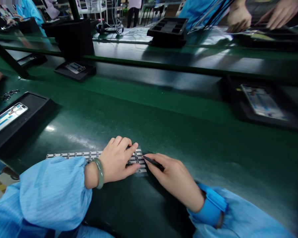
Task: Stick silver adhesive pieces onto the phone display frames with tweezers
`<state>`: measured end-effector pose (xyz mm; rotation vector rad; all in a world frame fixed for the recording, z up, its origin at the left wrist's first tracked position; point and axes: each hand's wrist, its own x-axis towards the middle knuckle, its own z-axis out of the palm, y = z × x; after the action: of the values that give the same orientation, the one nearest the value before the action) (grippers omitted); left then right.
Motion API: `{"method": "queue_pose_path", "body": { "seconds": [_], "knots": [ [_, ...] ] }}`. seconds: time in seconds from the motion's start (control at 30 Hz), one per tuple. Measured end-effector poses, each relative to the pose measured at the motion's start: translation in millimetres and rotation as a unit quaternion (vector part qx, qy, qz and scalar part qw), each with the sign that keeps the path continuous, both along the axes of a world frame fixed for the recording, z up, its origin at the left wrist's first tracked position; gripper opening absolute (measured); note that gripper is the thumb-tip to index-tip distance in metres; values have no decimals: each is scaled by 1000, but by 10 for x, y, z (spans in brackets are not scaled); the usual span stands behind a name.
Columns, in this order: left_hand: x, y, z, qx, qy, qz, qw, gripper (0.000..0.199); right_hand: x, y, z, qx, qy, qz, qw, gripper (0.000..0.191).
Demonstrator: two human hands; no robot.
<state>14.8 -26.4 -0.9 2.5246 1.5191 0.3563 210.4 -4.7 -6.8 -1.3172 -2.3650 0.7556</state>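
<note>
A clear sheet of small black-and-white stickers (pixel 75 154) lies on the green table in front of me. My left hand (pixel 118 160) rests over its right part, fingers spread and touching the sheet. Part of the sheet is hidden under that hand and my sleeve. At the sheet's right end, my right hand (pixel 172 173) pinches a pair of black tweezers (pixel 154 162). The tips point left, at the edge of the stickers. Whether a sticker is between the tips is too small to tell.
Black trays holding phone parts stand at left (pixel 43 99), back left (pixel 75 76) and right (pixel 253 115). Beyond a raised ledge are a black bin (pixel 74 38) and stacked black trays (pixel 167 29). A co-worker's hands (pixel 239 16) work at the back right; another person's arm shows far left.
</note>
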Motion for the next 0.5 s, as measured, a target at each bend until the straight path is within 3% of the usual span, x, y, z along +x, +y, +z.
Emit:
{"method": "queue_pose_path", "body": {
  "seconds": [0.17, 0.5],
  "knots": [
    [-11, 2, -4, 2, 1, 3, 1000, 53, -6, 29, 47, -56, 64, -24, 996, 23],
    [16, -50, -16, -1, 10, 6, 1000, 58, -1, -31, -12, -4, 7, -12, 1000, 23]
  ]
}}
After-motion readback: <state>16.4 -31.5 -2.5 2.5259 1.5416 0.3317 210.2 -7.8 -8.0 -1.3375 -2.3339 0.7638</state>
